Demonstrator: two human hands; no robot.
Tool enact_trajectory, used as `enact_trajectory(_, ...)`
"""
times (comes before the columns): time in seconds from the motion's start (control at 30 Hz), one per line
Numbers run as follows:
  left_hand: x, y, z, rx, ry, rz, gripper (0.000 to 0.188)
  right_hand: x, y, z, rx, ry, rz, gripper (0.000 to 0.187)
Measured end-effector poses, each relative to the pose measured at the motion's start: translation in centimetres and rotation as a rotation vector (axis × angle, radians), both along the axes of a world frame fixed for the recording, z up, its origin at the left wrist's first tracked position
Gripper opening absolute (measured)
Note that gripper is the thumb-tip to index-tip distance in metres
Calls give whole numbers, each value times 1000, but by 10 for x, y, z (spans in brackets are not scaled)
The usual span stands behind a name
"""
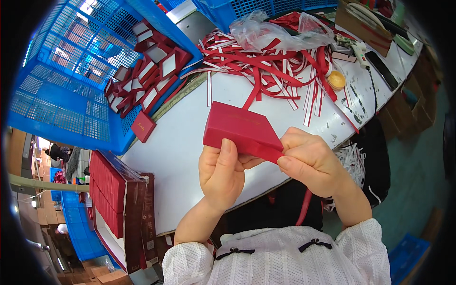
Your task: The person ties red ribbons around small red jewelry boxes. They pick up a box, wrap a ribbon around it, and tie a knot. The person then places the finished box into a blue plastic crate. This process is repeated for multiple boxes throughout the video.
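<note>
A red gift box with faint gold lettering on its top is held tilted above the white table. My left hand grips it from the near side, thumb pressed against the front wall. Along that wall a red ribbon runs to the box's right corner. There my right hand pinches the ribbon, its fingers closed and touching the corner. Below the right hand a red strip hangs past the table edge; whether it is the same ribbon I cannot tell. The box's underside is hidden.
Loose red and white ribbons are heaped at the back under clear plastic. A blue crate at left holds several red boxes, with one red box beside it. A carton of red boxes stands near left. A yellow-topped tub and glue gun lie back right.
</note>
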State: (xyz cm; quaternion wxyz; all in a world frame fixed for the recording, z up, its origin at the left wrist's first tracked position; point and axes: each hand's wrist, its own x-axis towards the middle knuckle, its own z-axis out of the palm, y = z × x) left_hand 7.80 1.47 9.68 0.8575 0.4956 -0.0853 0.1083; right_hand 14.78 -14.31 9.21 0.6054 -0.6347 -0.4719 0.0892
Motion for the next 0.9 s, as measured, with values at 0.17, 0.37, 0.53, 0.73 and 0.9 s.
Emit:
enact_trajectory(0.17, 0, -1, -2, 100, -31, 76, 22, 0, 2, -1, 13, -8, 8, 26)
enact_trajectory(0.37, 10, -2, -4, 131, 73, 222, 22, 4, 4, -2, -66, -44, -27, 24)
enact_trajectory(0.53, 13, 3, -7, 51, 126, 219, 22, 9, 5, -10, -120, 42, -22, 23)
enact_trajectory(0.73, 11, -2, -11, 60, 78, 262, 22, 14, 5, -14, -190, 205, -22, 22)
enact_trajectory(0.9, 7, 10, -17, -82, -47, 320, 21, 14, -1, -6, -254, 525, -201, 8)
